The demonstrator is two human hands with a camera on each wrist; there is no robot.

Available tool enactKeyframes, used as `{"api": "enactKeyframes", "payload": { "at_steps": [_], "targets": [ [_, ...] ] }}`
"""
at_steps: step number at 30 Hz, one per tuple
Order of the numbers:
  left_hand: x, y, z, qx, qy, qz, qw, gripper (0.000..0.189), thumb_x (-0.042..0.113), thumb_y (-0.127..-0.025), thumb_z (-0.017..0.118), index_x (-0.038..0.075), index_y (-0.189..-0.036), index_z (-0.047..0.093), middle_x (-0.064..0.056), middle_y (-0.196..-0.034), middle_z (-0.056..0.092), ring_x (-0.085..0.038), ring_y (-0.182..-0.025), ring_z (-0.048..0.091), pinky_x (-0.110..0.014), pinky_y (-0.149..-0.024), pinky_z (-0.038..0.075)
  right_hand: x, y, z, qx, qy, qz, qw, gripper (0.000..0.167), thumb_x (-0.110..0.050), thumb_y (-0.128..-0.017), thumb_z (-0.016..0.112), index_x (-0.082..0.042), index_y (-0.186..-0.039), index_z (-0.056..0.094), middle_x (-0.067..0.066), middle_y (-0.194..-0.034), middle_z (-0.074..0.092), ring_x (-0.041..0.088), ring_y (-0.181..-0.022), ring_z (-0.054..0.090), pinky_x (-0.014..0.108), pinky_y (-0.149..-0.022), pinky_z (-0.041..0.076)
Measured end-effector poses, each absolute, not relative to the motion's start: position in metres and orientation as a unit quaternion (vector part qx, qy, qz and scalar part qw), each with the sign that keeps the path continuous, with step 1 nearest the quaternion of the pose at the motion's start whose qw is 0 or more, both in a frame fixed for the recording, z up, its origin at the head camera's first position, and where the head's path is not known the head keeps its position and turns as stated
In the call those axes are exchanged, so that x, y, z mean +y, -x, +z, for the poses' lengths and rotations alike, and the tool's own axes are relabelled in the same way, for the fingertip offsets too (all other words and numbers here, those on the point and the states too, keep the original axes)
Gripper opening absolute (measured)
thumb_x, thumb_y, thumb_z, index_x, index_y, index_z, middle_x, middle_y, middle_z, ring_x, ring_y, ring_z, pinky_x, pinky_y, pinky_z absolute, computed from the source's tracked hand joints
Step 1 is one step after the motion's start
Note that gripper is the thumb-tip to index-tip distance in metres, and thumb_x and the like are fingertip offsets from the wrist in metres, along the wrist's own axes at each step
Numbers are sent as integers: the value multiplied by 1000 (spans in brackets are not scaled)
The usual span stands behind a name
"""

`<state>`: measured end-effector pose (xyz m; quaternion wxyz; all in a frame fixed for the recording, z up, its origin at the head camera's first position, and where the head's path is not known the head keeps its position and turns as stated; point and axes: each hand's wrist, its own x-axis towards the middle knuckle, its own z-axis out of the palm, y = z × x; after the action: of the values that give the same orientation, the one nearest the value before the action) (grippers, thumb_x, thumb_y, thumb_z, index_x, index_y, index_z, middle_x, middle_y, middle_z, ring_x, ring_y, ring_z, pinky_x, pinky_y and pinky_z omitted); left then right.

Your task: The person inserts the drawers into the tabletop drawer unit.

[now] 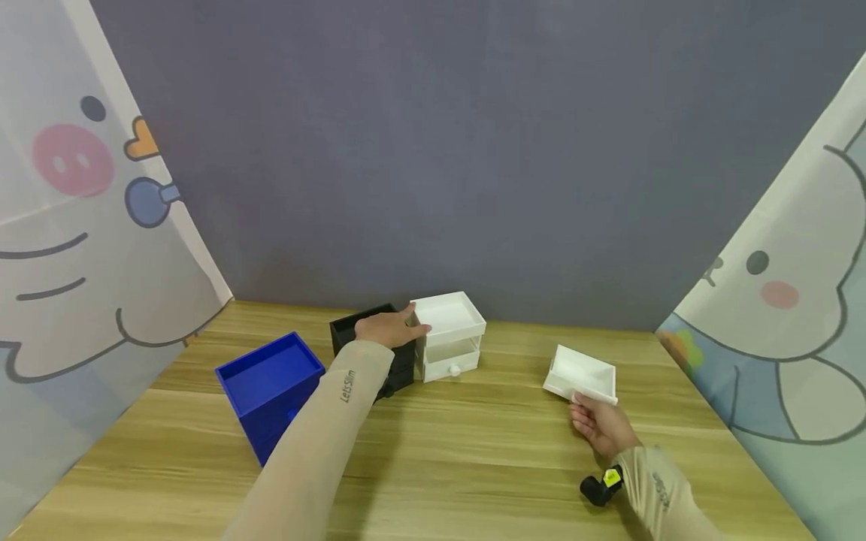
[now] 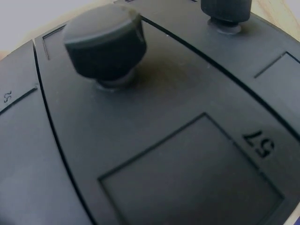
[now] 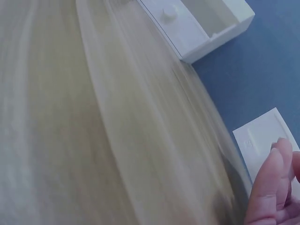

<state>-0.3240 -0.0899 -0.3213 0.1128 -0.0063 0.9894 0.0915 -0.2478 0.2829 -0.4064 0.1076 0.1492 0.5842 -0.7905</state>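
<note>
My right hand (image 1: 602,427) pinches a small white drawer (image 1: 583,373) at its near edge, well to the right of the white drawer cabinet (image 1: 449,319). In the right wrist view, the thumb and fingers (image 3: 272,185) overlap that drawer's white face (image 3: 262,138). The cabinet has a tray-like top, an open gap below it, and a bottom drawer with a round knob (image 1: 455,370). Stretched forward, my left hand (image 1: 384,329) lies over the black drawer cabinet (image 1: 406,364), its thumb and a finger touching the white cabinet's left side. Black knobs (image 2: 105,44) fill the left wrist view.
A blue drawer cabinet (image 1: 271,376) stands at the left on the wood-grain table (image 1: 473,466). Behind runs a grey backdrop (image 1: 440,150), with cartoon-printed cloths (image 1: 88,225) at both sides. A black wrist device (image 1: 601,488) sits by the right sleeve.
</note>
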Motion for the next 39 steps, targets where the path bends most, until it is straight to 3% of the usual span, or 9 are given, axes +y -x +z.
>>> {"api": "enactKeyframes", "payload": {
  "at_steps": [17,26,39],
  "targets": [
    [-94,320,-319,989,-13,105,105,78,74,-88,36,39,-153,11,1,-46,32,-9,-42,11,-28,-45,17,259,233,-394,616,-60,-773,138,32,-5,-101,41,-7,-79,64,-3,-66,65,1,-57,61,15,-56,49],
    [-90,318,-316,989,-13,103,101,76,73,-89,36,39,-153,12,1,-46,31,-9,-42,11,-28,-45,17,241,230,-395,659,-38,-738,141,17,-7,-99,47,-3,-92,62,-3,-69,64,2,-59,59,17,-58,50],
    [-89,321,-318,990,-7,101,103,77,74,-88,35,41,-153,11,1,-47,33,-10,-42,11,-28,-45,17,214,236,-397,665,21,-724,180,11,-9,-99,49,-2,-97,58,-3,-73,64,3,-61,58,17,-58,49]
  ]
}}
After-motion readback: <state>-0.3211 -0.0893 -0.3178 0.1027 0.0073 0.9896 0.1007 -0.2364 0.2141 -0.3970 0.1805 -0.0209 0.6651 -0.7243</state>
